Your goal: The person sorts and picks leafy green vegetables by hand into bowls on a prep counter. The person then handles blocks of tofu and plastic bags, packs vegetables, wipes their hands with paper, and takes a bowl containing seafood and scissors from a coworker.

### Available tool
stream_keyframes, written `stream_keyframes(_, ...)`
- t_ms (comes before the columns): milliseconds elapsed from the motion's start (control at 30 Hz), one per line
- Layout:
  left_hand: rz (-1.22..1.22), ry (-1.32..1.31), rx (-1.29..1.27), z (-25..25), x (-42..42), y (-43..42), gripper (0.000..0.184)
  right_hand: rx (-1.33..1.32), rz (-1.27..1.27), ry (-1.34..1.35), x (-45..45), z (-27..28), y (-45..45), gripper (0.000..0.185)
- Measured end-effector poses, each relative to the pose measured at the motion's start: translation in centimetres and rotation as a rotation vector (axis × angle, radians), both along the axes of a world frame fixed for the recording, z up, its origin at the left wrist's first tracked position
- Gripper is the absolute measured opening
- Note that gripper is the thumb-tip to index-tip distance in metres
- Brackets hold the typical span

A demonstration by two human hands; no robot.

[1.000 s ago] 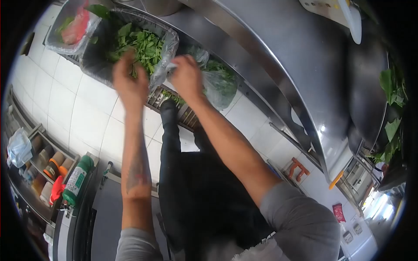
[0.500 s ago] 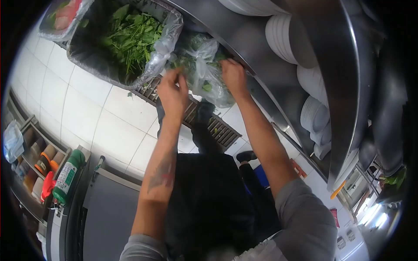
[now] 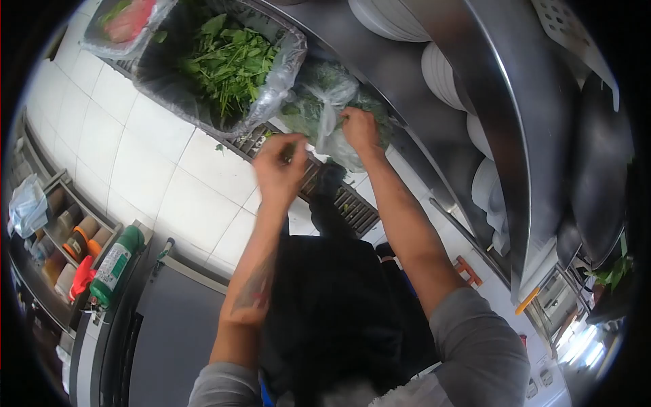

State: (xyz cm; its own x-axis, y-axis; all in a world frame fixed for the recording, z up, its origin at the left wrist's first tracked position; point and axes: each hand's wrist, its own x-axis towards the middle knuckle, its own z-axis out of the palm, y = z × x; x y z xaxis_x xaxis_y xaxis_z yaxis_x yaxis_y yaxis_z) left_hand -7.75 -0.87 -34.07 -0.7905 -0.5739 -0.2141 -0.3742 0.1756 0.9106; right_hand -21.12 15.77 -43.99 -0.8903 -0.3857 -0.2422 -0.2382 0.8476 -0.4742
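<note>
A clear plastic bag of leafy greens [image 3: 315, 88], gathered and knotted in the middle, rests beside a lined bin. My right hand [image 3: 361, 132] is closed on the bag's plastic near the knot. My left hand [image 3: 279, 173] is apart from the bag, curled above the floor grate. Something small and dark green shows between its fingers, but I cannot make out what. Cut leafy greens [image 3: 230, 64] lie loose in the bin [image 3: 196, 121], just beyond my left hand.
Stacked white bowls [image 3: 441, 74] fill the metal shelf [image 3: 400, 102] on the right. A floor grate [image 3: 352, 210] runs beneath my hands over white tiles [image 3: 196, 166]. A green bottle [image 3: 116, 268] stands at the left, and a smaller lined container [image 3: 129, 34] at the top left.
My left hand has moved away from the bag, down toward me. My right hand has shifted inward to the knot. The whole view has turned slightly, so the bin appears further right.
</note>
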Motion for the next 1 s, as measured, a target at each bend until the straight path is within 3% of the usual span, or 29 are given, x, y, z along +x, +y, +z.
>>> stream_keyframes(67, 0.238, 0.272, 0.093, 2.2, -0.7, -4.2, 0.008, 0.068, -0.13, -0.032, -0.2, 3.5, -1.4, 0.018)
stream_keyframes(133, 0.327, 0.228, -0.043, 3.9, -3.0, -9.4, 0.011, -0.139, -0.211, 0.081, 0.8, 10.8, -4.3, 0.019)
stream_keyframes(233, 0.088, -0.068, -0.928, 1.0, -5.8, -14.5, 0.028, -0.659, -0.205, -0.087, 1.8, 16.9, -12.3, 0.021)
stream_keyframes(267, 0.097, -0.06, -0.926, 1.8, -5.9, -13.9, 0.028, -0.774, -0.163, -0.206, 1.7, 17.4, -15.4, 0.022)
stream_keyframes(333, 0.317, 0.236, -0.345, 4.4, -4.3, -11.7, 0.024, -0.712, 0.062, -0.17, 0.4, 15.4, -20.3, 0.038)
stream_keyframes(400, 0.407, 0.167, -0.097, 3.3, -0.1, -8.9, 0.017, -0.633, 0.031, -0.242, 0.5, 15.4, -19.8, 0.039)
stream_keyframes(433, 0.394, 0.177, -0.098, 1.9, 1.8, -7.4, 0.014, -0.563, 0.005, -0.302, 0.1, 15.6, -19.9, 0.041)
stream_keyframes(467, 0.463, 0.151, 0.07, 0.4, 3.0, -5.3, 0.014, -0.546, -0.102, -0.549, 0.0, 17.4, -18.2, 0.037)
stream_keyframes(533, 0.21, -0.1, 0.138, -2.1, 3.1, -1.9, 0.015, -0.677, -0.178, -0.419, 2.7, 12.4, -12.8, 0.034)
stream_keyframes(600, -0.05, -0.166, -0.006, -8.1, 0.3, 0.4, 0.019, -0.531, -0.259, -0.407, 4.9, 8.2, -5.4, 0.025)
stream_keyframes(700, -0.132, -0.18, -0.179, -12.3, -7.6, 2.2, 0.019, -0.318, -0.362, -0.453, 7.5, 5.4, 4.6, 0.023)
stream_keyframes(800, -0.237, -0.136, -0.19, -20.1, -10.2, 3.4, 0.016, -0.168, -0.38, -0.476, 8.5, 6.3, 8.9, 0.02)
stream_keyframes(900, -0.16, -0.02, -0.235, -14.9, -7.8, 3.5, 0.013, -0.099, -0.363, -0.432, 7.5, 8.3, 9.0, 0.021)
stream_keyframes(1000, 0.04, 0.039, -0.16, -2.0, -1.6, 1.3, 0.009, -0.077, -0.238, -0.248, 5.2, 7.4, 6.1, 0.023)
